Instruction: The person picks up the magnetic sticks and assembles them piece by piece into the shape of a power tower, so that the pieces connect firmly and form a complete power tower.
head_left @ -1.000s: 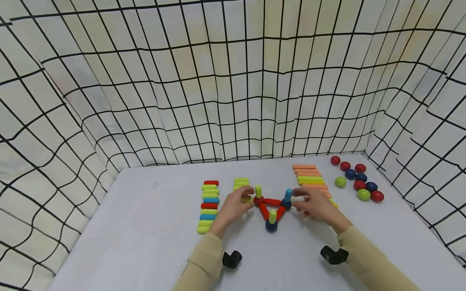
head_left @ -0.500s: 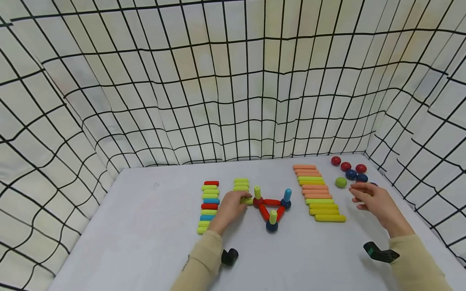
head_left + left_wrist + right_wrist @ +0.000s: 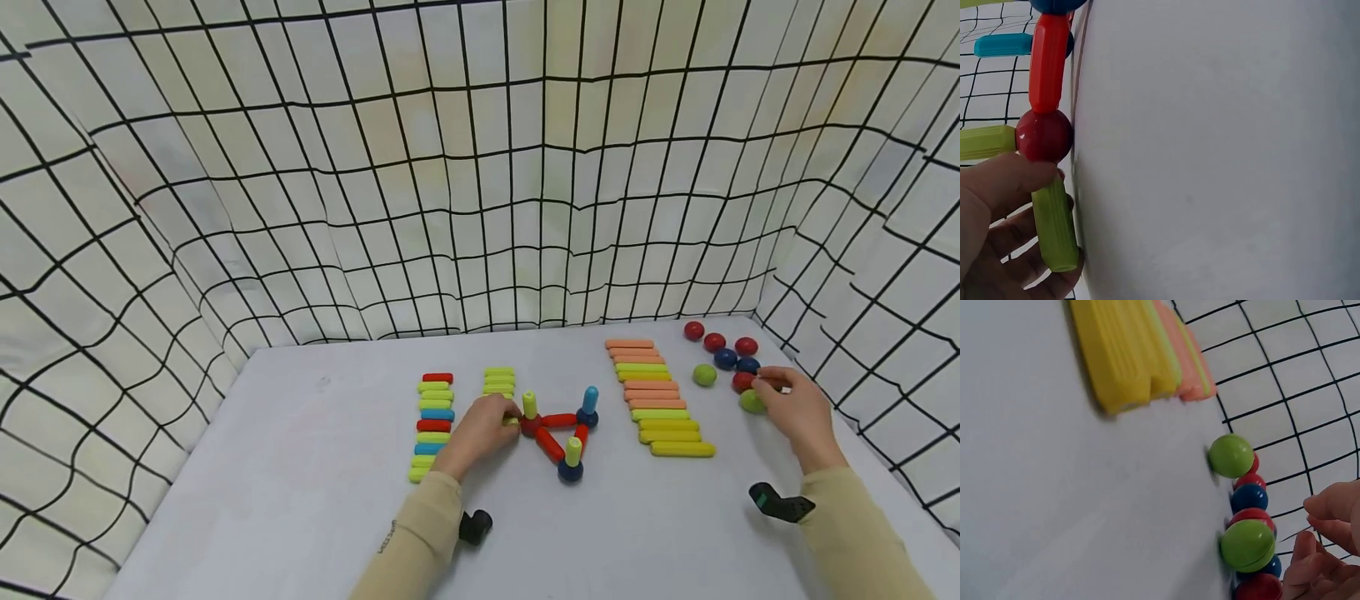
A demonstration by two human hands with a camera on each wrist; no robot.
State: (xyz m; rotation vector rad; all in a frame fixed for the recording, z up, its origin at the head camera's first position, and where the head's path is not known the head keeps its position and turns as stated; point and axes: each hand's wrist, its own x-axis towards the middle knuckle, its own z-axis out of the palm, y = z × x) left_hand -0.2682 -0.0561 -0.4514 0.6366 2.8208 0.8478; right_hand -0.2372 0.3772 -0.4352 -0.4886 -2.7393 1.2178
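My left hand (image 3: 483, 429) pinches a yellow-green rod (image 3: 1055, 228) between thumb and fingers. The rod's end meets a red ball (image 3: 1044, 137), one corner of a triangle joined by red rods (image 3: 550, 446). Dark blue balls form its other corners, the near one (image 3: 571, 471) and the right one (image 3: 587, 416). Short rods stand upright on all three: yellow-green on two, light blue (image 3: 591, 399) on the right one. Over at the right, my right hand (image 3: 798, 417) reaches among loose balls, beside a green ball (image 3: 1247, 545). Thumb and fingers look apart, and no ball shows between them.
Red, green and blue balls (image 3: 725, 358) lie at the back right. Long orange and yellow rods (image 3: 663, 424) are lined up left of them. Short rods form a column (image 3: 433, 414) at left and a smaller group (image 3: 498, 379) behind my left hand. Black-grid netting (image 3: 480, 208) surrounds the table.
From beside the triangle, my right hand has moved right to the balls. My left hand has taken hold of the yellow-green rod. The triangle has turned slightly, its near corner shifting right.
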